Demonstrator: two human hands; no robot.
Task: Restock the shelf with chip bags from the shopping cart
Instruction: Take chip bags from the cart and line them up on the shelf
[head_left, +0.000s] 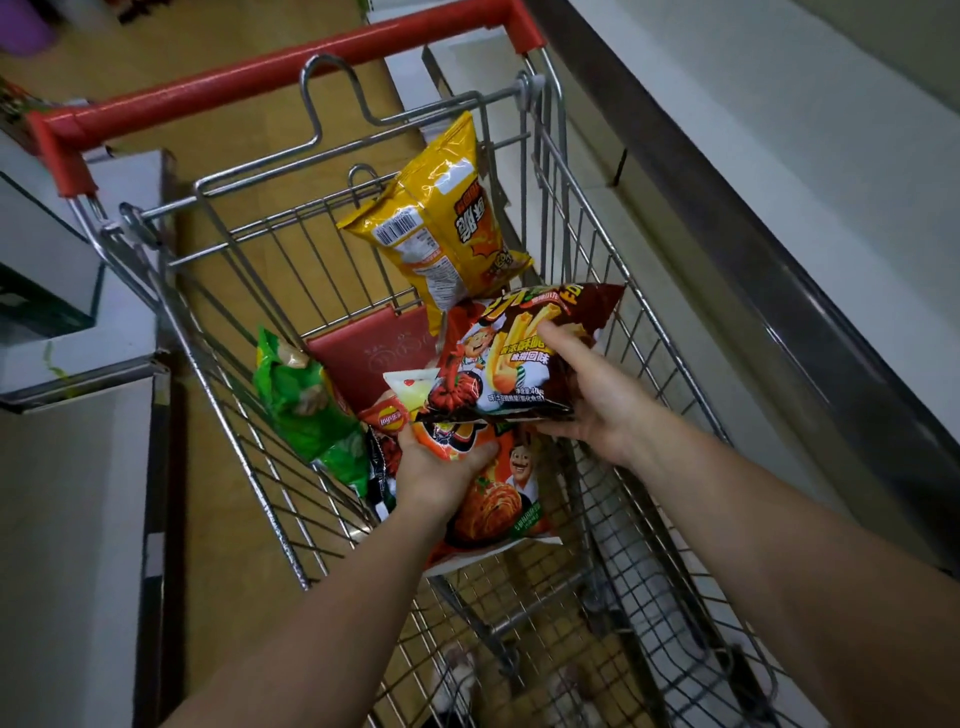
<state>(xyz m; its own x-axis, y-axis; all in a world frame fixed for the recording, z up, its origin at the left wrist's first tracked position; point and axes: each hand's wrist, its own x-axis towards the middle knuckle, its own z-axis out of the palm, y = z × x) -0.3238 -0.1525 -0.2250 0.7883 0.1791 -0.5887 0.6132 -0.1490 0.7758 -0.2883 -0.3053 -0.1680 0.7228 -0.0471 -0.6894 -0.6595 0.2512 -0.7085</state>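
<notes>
Hands (519, 421) grip two chip bags (519, 358) inside cart (597, 249).

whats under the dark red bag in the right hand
Under the dark red bag lie an orange bag gripped by the left hand and a Lay's bag; anything deeper is covered.

head view | 1 wide-angle camera | looks steeply down, close, into shopping cart (613, 291)
</notes>
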